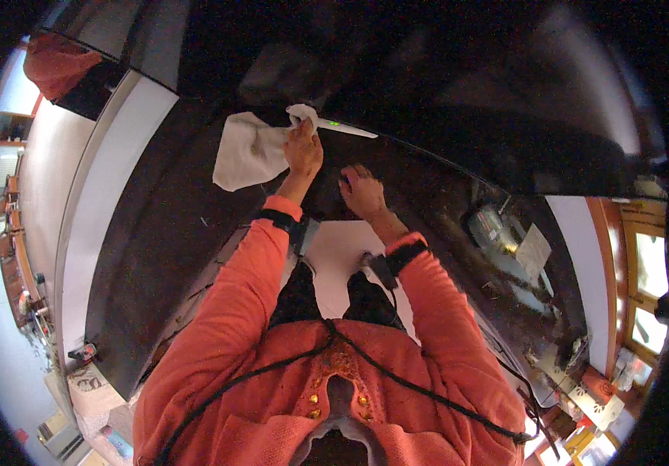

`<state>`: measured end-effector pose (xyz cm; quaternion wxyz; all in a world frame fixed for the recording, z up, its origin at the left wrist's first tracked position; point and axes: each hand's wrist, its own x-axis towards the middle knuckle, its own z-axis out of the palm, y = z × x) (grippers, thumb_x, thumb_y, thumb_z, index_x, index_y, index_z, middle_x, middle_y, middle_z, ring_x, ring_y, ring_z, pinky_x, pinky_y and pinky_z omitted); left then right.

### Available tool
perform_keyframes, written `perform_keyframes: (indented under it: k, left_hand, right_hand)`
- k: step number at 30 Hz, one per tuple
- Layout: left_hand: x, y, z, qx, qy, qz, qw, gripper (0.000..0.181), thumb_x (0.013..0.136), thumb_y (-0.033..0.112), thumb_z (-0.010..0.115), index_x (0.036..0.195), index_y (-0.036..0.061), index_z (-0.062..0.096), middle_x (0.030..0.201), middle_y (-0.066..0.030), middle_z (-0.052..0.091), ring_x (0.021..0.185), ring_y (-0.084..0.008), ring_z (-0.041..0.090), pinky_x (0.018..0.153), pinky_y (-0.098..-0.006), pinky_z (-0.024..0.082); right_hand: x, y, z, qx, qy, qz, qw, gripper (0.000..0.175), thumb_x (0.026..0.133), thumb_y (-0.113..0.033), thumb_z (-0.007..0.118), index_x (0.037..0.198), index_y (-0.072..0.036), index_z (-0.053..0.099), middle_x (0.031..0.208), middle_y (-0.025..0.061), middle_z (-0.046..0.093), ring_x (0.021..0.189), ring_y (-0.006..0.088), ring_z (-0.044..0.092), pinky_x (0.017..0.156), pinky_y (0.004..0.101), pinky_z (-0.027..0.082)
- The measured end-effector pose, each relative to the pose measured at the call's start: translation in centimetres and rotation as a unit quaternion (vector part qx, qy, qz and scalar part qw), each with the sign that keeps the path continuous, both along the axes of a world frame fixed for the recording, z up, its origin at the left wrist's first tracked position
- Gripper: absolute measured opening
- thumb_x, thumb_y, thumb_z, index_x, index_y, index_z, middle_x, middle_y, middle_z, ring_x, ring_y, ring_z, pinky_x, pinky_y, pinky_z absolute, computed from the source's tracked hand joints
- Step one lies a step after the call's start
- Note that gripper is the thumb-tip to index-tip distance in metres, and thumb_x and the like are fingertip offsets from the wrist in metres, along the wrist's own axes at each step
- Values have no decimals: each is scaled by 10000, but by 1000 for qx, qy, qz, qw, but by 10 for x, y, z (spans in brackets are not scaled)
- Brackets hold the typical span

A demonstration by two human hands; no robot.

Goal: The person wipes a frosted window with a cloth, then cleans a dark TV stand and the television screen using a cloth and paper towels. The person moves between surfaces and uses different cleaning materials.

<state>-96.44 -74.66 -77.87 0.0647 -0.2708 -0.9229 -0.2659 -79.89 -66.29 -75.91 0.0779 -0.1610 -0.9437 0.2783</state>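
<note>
My left hand (304, 148) is closed on one end of a white cloth (253, 145), whose loose part spreads to the left over a dark surface. That held end lies against a slim white device (349, 128) with small green lights, which sticks out to the right of the cloth. The left end of the device is hidden by cloth and hand. Close by, to the right and nearer to my body, my right hand (362, 189) hovers over or rests on the dark surface with curled fingers. Nothing is plainly seen in it; its fingertips are partly in shadow.
A large dark glossy panel (486, 145) stands beyond the device. On the right lie a clear container or wrapped item (486, 224) and a pale square piece (533, 251). A red cloth (61, 64) hangs at the upper left. A black cord (241, 376) crosses my front.
</note>
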Motion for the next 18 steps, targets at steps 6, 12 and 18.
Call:
perform_keyframes:
  k: [6, 12, 18]
  left_hand:
    - [35, 26, 11, -25, -5, 1, 1000, 386, 830, 176, 545, 1206, 104, 498, 1220, -74, 544, 1048, -306, 521, 840, -474, 421]
    - [63, 40, 23, -92, 49, -16, 994, 381, 818, 187, 545, 1193, 130, 505, 1173, -51, 554, 1036, -309, 526, 782, -476, 456]
    - [101, 71, 26, -70, 35, -29, 997, 344, 810, 179, 558, 1144, 112, 510, 1122, -90, 558, 1033, -343, 519, 823, -490, 452]
  right_hand:
    - [150, 21, 18, 14, -66, -61, 996, 189, 794, -167, 595, 966, -95, 564, 917, 123, 589, 834, 340, 593, 663, 442, 497]
    - [267, 70, 19, 5, -99, -224, 969, 135, 798, -222, 621, 820, -97, 575, 755, 132, 617, 718, 349, 607, 599, 442, 474]
    - [344, 109, 29, 24, -286, -237, 928, 310, 725, -368, 699, 760, -90, 564, 759, 128, 634, 761, 348, 619, 626, 452, 470]
